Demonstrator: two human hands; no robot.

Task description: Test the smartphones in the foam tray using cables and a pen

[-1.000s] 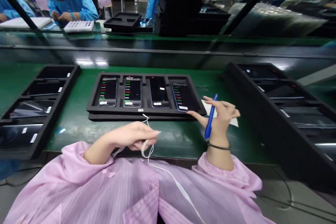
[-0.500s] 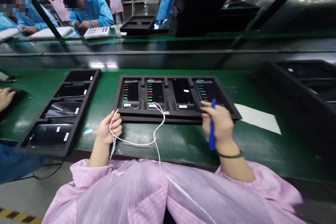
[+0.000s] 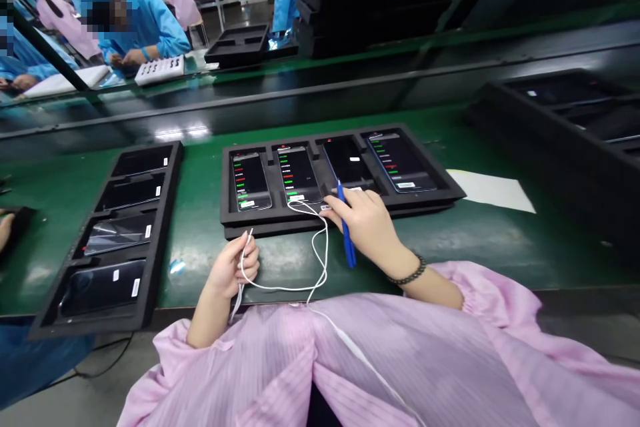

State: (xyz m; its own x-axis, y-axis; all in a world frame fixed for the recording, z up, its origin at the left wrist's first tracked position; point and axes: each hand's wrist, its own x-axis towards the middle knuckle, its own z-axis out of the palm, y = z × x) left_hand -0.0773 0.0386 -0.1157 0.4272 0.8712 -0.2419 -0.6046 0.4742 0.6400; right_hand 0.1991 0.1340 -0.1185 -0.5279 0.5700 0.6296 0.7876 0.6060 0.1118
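Note:
A black foam tray [image 3: 450,192] lies on the green belt in front of me with several phones in its slots; three have lit screens and the third phone [image 3: 345,160] is dark. My left hand [image 3: 231,270] is closed on a white cable [image 3: 320,250] that loops up to the bottom of the second phone [image 3: 299,175]. My right hand [image 3: 365,221] holds a blue pen [image 3: 346,230] and rests its fingertips at the tray's front edge, by the second and third phones.
Another black tray [image 3: 165,213] with dark phones lies to the left, and a further one [image 3: 505,103] to the right. White paper [image 3: 493,190] lies beside the middle tray. People in blue and pink coats work across the belt by stacked trays [image 3: 350,7]. Another person's hand [image 3: 5,230] shows at left.
My right hand with the pen moved left from the fourth phone to the tray edge by the second and third. My left hand drew back with the cable, whose end now reaches the second phone.

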